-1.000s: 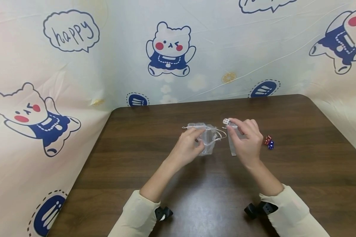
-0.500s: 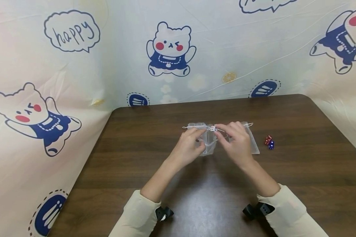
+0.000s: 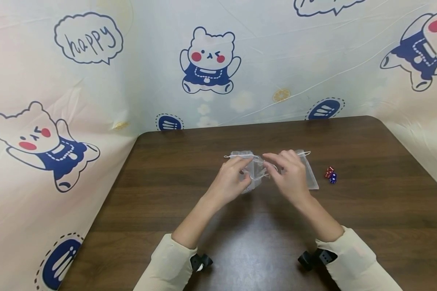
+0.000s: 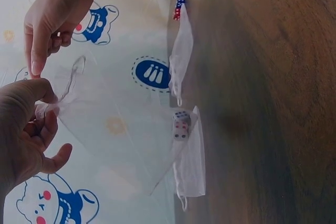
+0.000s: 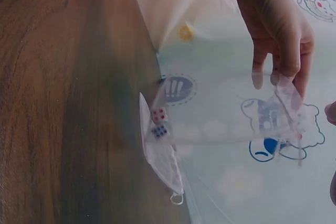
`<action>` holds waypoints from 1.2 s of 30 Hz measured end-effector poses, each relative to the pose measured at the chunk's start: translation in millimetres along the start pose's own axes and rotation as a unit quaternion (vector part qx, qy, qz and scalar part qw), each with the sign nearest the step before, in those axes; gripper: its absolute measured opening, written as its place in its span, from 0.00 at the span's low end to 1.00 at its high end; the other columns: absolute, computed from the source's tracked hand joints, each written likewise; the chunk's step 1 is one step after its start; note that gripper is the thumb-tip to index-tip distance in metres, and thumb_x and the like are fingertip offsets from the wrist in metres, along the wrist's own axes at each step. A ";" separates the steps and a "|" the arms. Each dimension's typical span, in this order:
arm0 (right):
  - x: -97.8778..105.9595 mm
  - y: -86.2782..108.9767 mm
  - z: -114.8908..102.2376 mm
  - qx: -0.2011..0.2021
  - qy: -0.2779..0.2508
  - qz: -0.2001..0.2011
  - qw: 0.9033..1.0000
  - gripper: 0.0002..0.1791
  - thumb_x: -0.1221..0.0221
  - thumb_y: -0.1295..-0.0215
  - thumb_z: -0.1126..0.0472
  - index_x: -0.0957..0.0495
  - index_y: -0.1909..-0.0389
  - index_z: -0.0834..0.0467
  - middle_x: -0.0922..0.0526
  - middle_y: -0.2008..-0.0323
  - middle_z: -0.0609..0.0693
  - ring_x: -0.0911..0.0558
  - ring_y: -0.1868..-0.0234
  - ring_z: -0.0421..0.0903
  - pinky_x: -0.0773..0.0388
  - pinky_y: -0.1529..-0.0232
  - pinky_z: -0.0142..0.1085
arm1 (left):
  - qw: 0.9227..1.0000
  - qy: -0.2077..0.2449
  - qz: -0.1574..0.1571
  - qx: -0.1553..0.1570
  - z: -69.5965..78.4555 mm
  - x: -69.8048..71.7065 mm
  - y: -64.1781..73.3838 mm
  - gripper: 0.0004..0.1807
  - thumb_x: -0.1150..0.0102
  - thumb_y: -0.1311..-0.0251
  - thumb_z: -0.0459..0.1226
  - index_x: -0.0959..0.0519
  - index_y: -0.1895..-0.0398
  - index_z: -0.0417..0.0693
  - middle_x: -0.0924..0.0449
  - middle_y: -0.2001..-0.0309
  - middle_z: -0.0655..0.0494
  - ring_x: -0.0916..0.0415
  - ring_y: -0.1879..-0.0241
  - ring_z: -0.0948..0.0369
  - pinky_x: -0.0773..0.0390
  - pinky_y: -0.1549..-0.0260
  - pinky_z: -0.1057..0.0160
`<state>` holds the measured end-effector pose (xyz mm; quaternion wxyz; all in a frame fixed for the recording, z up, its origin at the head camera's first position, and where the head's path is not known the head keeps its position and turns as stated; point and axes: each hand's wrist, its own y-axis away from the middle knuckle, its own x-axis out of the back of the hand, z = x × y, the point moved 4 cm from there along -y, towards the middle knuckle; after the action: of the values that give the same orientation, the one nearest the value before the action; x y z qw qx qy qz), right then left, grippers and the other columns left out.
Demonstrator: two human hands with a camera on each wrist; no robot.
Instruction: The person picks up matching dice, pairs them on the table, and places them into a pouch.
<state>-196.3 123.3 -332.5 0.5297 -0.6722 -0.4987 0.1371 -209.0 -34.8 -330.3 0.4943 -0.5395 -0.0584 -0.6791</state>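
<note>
Left hand pinches the top of a sheer drawstring bag, held up over the table, apparently for access to its mouth, white dice resting low inside. Right hand, thumb and forefinger parted, seemingly holds nothing near the opening; red dice and blue dice lie aside.

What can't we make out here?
Left wrist: mouth of the sheer white drawstring bag, partly covered by the left hand.
Head: pips on the cubic red dice and cubic blue dice, too small to count.
Right wrist: most of the right hand, cut off by the right edge.
</note>
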 end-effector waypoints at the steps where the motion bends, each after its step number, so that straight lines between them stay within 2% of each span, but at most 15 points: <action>1: 0.5 0.1 0.8 -0.003 0.000 0.002 1.000 0.12 0.33 0.54 0.72 0.16 0.65 0.63 0.29 0.83 0.49 0.35 0.77 0.44 0.40 0.75 0.33 | 1.000 -0.001 0.000 0.001 -0.3 0.1 0.1 0.23 0.43 0.50 0.28 0.25 0.47 0.36 0.22 0.55 0.50 0.25 0.64 0.60 0.29 0.57 0.55; 12: 6.8 1.7 10.6 -0.032 -0.005 0.001 0.999 0.10 0.33 0.52 0.70 0.17 0.66 0.64 0.27 0.82 0.49 0.36 0.76 0.44 0.41 0.74 0.31 | 1.000 0.003 0.003 0.003 -0.9 0.7 0.4 0.22 0.42 0.50 0.28 0.24 0.48 0.36 0.22 0.56 0.50 0.25 0.64 0.60 0.29 0.56 0.55; 14: 9.5 1.3 15.2 -0.062 -0.003 0.004 0.998 0.08 0.35 0.49 0.70 0.17 0.67 0.64 0.29 0.83 0.49 0.37 0.77 0.43 0.42 0.73 0.31 | 1.000 0.002 0.004 0.001 -0.1 1.2 0.1 0.22 0.42 0.51 0.27 0.24 0.48 0.36 0.22 0.57 0.50 0.26 0.64 0.59 0.29 0.57 0.55; 16: 12.7 1.6 22.5 -0.117 -0.003 -0.003 0.993 0.06 0.37 0.46 0.68 0.16 0.67 0.64 0.31 0.84 0.50 0.37 0.77 0.43 0.43 0.74 0.31 | 1.000 -0.001 0.005 -0.001 1.1 1.8 -0.3 0.22 0.43 0.51 0.27 0.24 0.48 0.35 0.22 0.59 0.51 0.26 0.64 0.59 0.29 0.57 0.56; 17: 14.2 2.0 26.4 -0.152 -0.004 -0.012 0.988 0.06 0.38 0.44 0.67 0.16 0.67 0.64 0.30 0.83 0.51 0.36 0.77 0.43 0.42 0.74 0.31 | 1.000 -0.002 0.005 -0.002 1.4 1.8 -0.6 0.22 0.43 0.51 0.27 0.24 0.48 0.35 0.22 0.59 0.51 0.26 0.64 0.60 0.29 0.57 0.56; 19: 16.0 4.3 35.4 -0.227 -0.009 -0.048 0.973 0.09 0.40 0.40 0.63 0.16 0.65 0.64 0.23 0.79 0.54 0.29 0.74 0.45 0.38 0.71 0.31 | 1.000 -0.004 0.006 -0.003 1.9 2.0 -0.7 0.22 0.43 0.51 0.27 0.24 0.48 0.35 0.22 0.60 0.52 0.26 0.65 0.60 0.29 0.57 0.56; 22: 16.2 9.3 45.6 -0.315 -0.029 -0.122 0.941 0.15 0.44 0.36 0.57 0.18 0.59 0.65 0.17 0.63 0.60 0.21 0.60 0.52 0.30 0.60 0.38 | 1.000 -0.004 0.008 -0.004 2.2 2.2 -0.6 0.22 0.43 0.51 0.27 0.24 0.48 0.35 0.22 0.61 0.52 0.26 0.65 0.60 0.29 0.58 0.56; 24: 14.9 12.1 49.2 -0.351 -0.053 -0.161 0.921 0.18 0.47 0.34 0.55 0.19 0.57 0.66 0.19 0.55 0.61 0.23 0.50 0.54 0.31 0.51 0.45 | 1.000 -0.003 0.010 -0.004 2.3 2.6 -0.5 0.22 0.43 0.51 0.27 0.24 0.48 0.36 0.22 0.61 0.52 0.26 0.65 0.60 0.29 0.58 0.56; 26: 13.7 13.7 49.6 -0.373 -0.076 -0.181 0.907 0.20 0.47 0.34 0.53 0.20 0.56 0.67 0.20 0.54 0.61 0.25 0.48 0.54 0.34 0.48 0.46 | 1.000 -0.002 0.010 -0.003 2.6 2.9 -0.5 0.23 0.43 0.51 0.27 0.24 0.48 0.36 0.22 0.61 0.52 0.26 0.65 0.60 0.29 0.58 0.56; 28: 12.4 14.0 48.5 -0.382 -0.098 -0.186 0.900 0.19 0.45 0.36 0.54 0.19 0.58 0.68 0.19 0.55 0.61 0.25 0.50 0.52 0.33 0.49 0.43 | 1.000 0.001 0.009 -0.003 2.7 2.9 -0.6 0.23 0.42 0.51 0.27 0.24 0.48 0.36 0.22 0.60 0.52 0.27 0.65 0.60 0.29 0.58 0.56; 31: 11.0 13.3 46.2 -0.372 -0.109 -0.185 0.903 0.17 0.41 0.39 0.56 0.18 0.63 0.68 0.18 0.60 0.60 0.24 0.59 0.48 0.32 0.57 0.37 | 1.000 0.005 0.007 -0.003 2.9 2.5 -0.8 0.23 0.42 0.51 0.28 0.24 0.48 0.36 0.22 0.60 0.51 0.27 0.65 0.60 0.29 0.59 0.56; 33: 11.2 12.5 45.1 -0.360 -0.109 -0.181 0.909 0.15 0.40 0.40 0.58 0.18 0.65 0.68 0.18 0.63 0.59 0.25 0.63 0.44 0.32 0.62 0.33 | 1.000 0.006 0.006 -0.006 2.6 2.0 -0.7 0.22 0.42 0.51 0.29 0.24 0.48 0.36 0.22 0.59 0.52 0.27 0.64 0.60 0.29 0.59 0.57; 36: 12.9 11.7 45.1 -0.349 -0.099 -0.172 0.916 0.13 0.40 0.41 0.60 0.18 0.67 0.68 0.18 0.66 0.58 0.26 0.67 0.41 0.32 0.66 0.30 | 1.000 0.008 0.003 -0.008 2.3 1.9 -0.3 0.22 0.41 0.49 0.32 0.24 0.48 0.37 0.22 0.56 0.51 0.26 0.59 0.59 0.30 0.56 0.56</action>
<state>-216.2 160.5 -356.1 0.2250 -0.7012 -0.6726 -0.0729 -207.6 -34.4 -327.8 0.4925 -0.5383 -0.0474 -0.6823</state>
